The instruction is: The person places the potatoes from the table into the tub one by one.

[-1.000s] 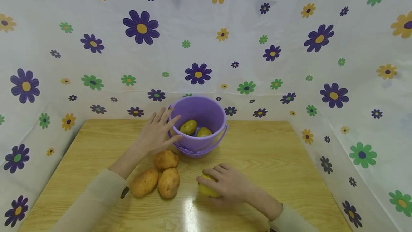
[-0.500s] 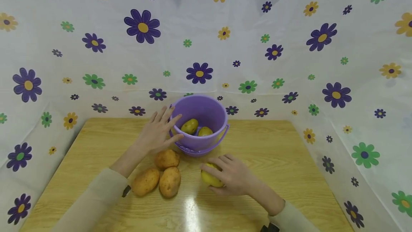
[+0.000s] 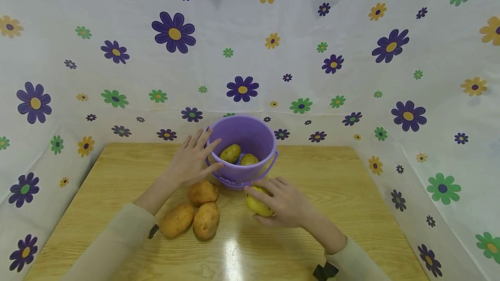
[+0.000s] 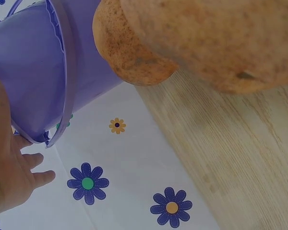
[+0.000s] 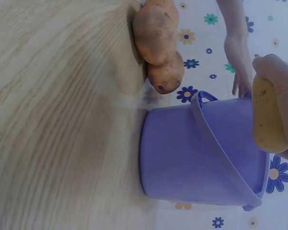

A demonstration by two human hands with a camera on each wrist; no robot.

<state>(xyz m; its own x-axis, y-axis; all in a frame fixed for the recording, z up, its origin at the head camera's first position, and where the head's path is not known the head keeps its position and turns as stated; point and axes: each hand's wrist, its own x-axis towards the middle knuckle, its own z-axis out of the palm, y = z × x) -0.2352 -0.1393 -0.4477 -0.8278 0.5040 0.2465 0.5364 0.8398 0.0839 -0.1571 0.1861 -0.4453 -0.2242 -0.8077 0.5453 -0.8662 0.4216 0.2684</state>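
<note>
A purple bucket (image 3: 255, 172) stands upright near the back of the table, its handle hanging down in front. My left hand (image 3: 189, 157) has its fingers spread against the bucket's left rim. Inside lie two yellow-green fruits (image 3: 230, 153), their exact kind unclear. My right hand (image 3: 283, 203) grips a smooth yellow fruit (image 3: 258, 203) with small dark specks, raised off the table just in front of the bucket. The right wrist view shows this speckled fruit (image 5: 268, 115) beside the bucket's opening. Three brown potatoes (image 3: 205, 220) sit together below my left hand.
The wooden table (image 3: 320, 177) reaches back to a white flower-patterned sheet (image 3: 304, 68), which rises behind it and along both sides. Potatoes lie close to the bucket's front left. A bright reflection shows on the table's near middle.
My right hand has lifted the yellow fruit from the table and moved it up and forward toward the bucket. The left hand stays on the rim, and the potatoes have not moved.
</note>
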